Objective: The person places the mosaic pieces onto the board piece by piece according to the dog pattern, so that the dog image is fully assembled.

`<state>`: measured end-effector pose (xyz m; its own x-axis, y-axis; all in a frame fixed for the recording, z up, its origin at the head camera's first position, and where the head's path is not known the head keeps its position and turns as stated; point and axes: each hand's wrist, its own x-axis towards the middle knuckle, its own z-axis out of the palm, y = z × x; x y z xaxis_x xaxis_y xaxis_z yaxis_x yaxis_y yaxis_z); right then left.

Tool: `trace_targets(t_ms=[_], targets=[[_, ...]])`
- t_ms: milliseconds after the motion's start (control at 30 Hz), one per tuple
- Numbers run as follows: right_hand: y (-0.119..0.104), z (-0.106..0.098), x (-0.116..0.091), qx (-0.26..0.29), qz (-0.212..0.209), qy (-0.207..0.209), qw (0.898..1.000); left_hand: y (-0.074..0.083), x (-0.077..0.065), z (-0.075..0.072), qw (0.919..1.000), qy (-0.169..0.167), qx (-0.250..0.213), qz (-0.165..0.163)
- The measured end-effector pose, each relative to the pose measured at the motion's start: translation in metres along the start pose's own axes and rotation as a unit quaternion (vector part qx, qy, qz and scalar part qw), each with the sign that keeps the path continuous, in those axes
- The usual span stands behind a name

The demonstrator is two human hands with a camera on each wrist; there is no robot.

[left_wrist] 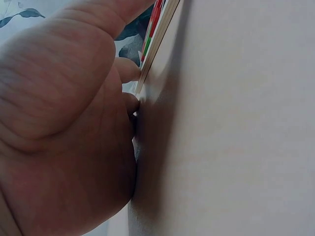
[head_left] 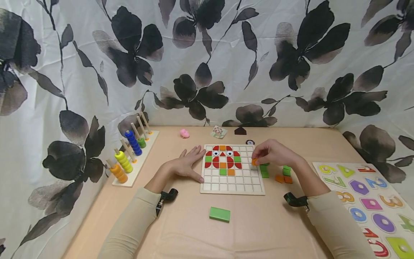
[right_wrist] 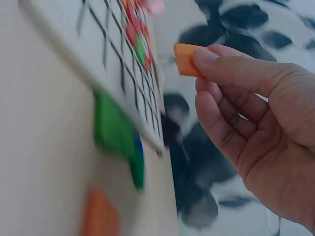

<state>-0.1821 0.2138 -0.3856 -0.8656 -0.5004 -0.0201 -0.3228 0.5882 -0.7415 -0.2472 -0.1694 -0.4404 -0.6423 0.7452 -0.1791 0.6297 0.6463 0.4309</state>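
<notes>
A white grid board lies mid-table, its squares partly filled with red, green, orange and eyed tiles that form an owl-like figure. My left hand rests at the board's left edge with fingers spread, thumb near the lower left side. Between thumb and fingers my right hand pinches an orange square tile, held above the right part of the board. Loose green tiles lie by the board's right edge, overlapped partly by the hand. Orange tiles and more green ones sit farther right.
A green block lies in front of the board. To the left stands a peg stacker with coloured rings; a number-and-shape puzzle board is at right. Behind are a pink piece, a card and a dark piece.
</notes>
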Motion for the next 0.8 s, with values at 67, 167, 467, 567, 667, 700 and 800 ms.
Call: trace_targets(t_ms=[67, 167, 467, 567, 667, 700, 800], targets=[[-0.007, 0.010, 0.008, 0.004, -0.012, -0.007, 1.000, 0.000, 0.001, 0.001, 1.0000, 0.002, 0.003, 0.002], [-0.014, 0.025, 0.020, -0.011, -0.026, -0.013, 1.000, 0.000, 0.001, 0.001, 1.0000, 0.004, 0.001, 0.004], [-0.016, 0.049, 0.034, -0.060, -0.030, -0.018, 0.998, -0.001, 0.002, 0.002, 1.0000, 0.007, 0.002, 0.004], [-0.014, 0.052, 0.034, -0.069, -0.025, -0.022, 0.997, -0.001, 0.002, 0.002, 1.0000, 0.005, 0.004, 0.003], [-0.012, 0.054, 0.034, -0.068, -0.020, -0.022, 0.997, -0.001, 0.002, 0.002, 1.0000, 0.004, 0.004, 0.003], [-0.012, 0.054, 0.034, -0.066, -0.020, -0.023, 0.997, -0.001, 0.001, 0.002, 1.0000, 0.004, 0.004, 0.003], [-0.010, 0.054, 0.033, -0.059, -0.018, -0.025, 0.998, -0.001, 0.001, 0.002, 1.0000, 0.005, 0.006, 0.003]])
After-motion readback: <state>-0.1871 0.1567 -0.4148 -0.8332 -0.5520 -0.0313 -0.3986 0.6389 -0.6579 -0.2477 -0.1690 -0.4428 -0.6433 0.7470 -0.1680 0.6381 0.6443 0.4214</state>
